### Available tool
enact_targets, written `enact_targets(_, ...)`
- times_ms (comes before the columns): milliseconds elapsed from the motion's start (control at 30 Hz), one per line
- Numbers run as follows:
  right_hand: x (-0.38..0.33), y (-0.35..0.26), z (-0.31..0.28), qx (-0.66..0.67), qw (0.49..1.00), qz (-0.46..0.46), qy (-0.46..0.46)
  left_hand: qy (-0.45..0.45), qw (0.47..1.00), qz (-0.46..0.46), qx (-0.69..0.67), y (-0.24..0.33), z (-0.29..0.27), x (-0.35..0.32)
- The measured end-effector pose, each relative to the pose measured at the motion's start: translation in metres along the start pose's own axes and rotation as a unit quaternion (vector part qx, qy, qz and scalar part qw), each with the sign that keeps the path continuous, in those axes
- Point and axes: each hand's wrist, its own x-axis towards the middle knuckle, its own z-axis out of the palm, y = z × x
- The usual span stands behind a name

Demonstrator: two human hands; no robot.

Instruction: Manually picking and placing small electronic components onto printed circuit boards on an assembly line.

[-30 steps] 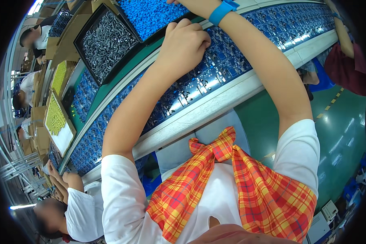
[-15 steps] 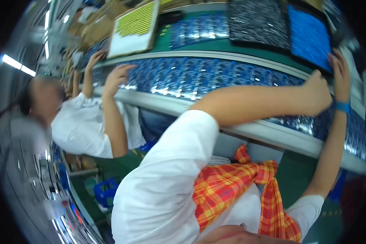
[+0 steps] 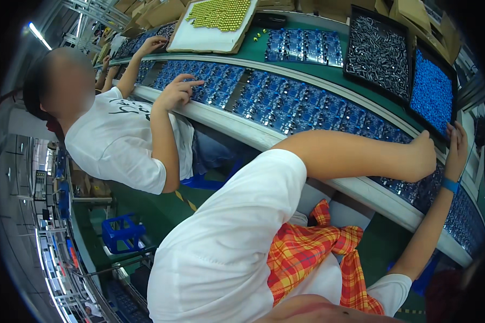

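My left hand (image 3: 419, 156) is held over the line of blue circuit boards (image 3: 302, 105), at the right. It is bent in with its fingers curled, and whatever they may hold is hidden behind the hand. Beside it, my right hand (image 3: 457, 144), just above a blue wristband (image 3: 449, 185), reaches up to the near corner of a black tray. Its fingers are stretched out at the tray edge, with nothing visible in them. Small blue cylindrical components (image 3: 432, 89) fill that tray.
A second black tray holds dark cylindrical parts (image 3: 377, 54). Farther left lie separate blue boards (image 3: 304, 47) and a white tray (image 3: 199, 39) with yellow parts. At the left a co-worker in a white shirt (image 3: 116, 140) holds a hand (image 3: 175, 92) over the boards. A blue stool (image 3: 123, 232) stands behind.
The view has shifted, so the line and trays sit farther right and lower. My right hand has come down slightly along the tray edge. My left hand stays bent in over the boards.
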Motion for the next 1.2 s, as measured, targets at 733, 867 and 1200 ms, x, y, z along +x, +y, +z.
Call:
enact_targets(733, 0.0, -0.024, 0.015, 0.018, 0.999, 0.034, 0.025, -0.004, 0.999, -0.033, -0.015, -0.067, -0.013, -0.121)
enact_targets(867, -0.004, -0.015, 0.001, 0.018, 0.999, 0.025, 0.039, 0.024, 1.0, -0.02, 0.0, -0.07, -0.011, -0.122)
enact_targets(1200, -0.05, -0.078, 0.035, 0.093, 0.995, 0.015, -0.023, 0.041, 0.975, -0.044, -0.215, -0.112, -0.008, -0.125)
